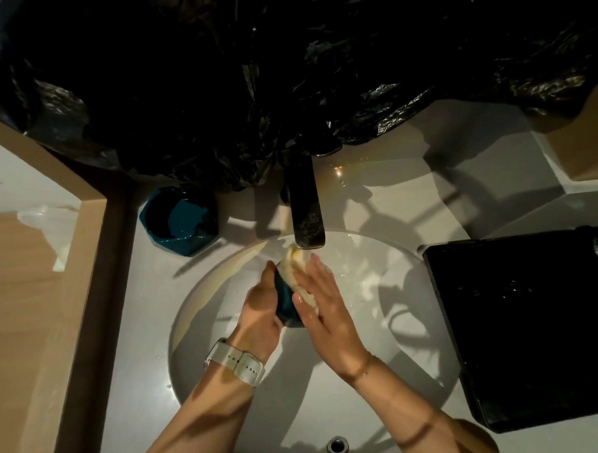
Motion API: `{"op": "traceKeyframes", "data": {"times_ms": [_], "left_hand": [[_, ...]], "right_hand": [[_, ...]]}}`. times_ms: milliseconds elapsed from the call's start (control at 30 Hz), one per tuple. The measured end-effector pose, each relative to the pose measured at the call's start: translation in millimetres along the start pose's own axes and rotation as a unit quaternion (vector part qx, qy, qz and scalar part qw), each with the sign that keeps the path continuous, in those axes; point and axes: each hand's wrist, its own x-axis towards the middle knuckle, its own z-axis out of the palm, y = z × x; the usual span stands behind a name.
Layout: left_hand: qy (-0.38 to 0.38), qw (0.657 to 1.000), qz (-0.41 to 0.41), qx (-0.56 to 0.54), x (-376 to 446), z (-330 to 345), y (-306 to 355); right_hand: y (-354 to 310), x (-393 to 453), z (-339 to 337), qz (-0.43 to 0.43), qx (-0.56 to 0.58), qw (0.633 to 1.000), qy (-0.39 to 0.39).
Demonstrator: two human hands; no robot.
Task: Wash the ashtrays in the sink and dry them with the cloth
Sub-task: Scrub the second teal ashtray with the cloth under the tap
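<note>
Washing stage, first piece. Left hand grips a teal ashtray over the sink, just under the faucet. Right hand, fingers straight, presses a pale cloth against it. Second teal ashtray sits on the counter, far left; probably unwashed. Drying not yet begun.

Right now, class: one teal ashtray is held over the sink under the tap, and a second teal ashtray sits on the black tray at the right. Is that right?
Not quite. The head view shows the second ashtray on the counter left of the tap, not on the black tray. The rest holds: the left hand holds an ashtray over the sink.
</note>
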Motion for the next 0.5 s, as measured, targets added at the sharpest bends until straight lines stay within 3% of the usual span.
{"op": "traceKeyframes", "data": {"times_ms": [200, 333, 500], "left_hand": [[0.049, 0.990, 0.095, 0.095, -5, 5, -6], [0.075, 0.984, 0.110, 0.122, 1, 3, 5], [0.068, 0.973, 0.172, 0.134, -3, 5, -11]], "right_hand": [[-14, 44, -1, 0.208, 0.178, 0.958, 0.089], [-14, 9, 15, 0.148, 0.177, 0.973, 0.013], [-21, 12, 17, 0.138, 0.201, 0.968, 0.065]]}}
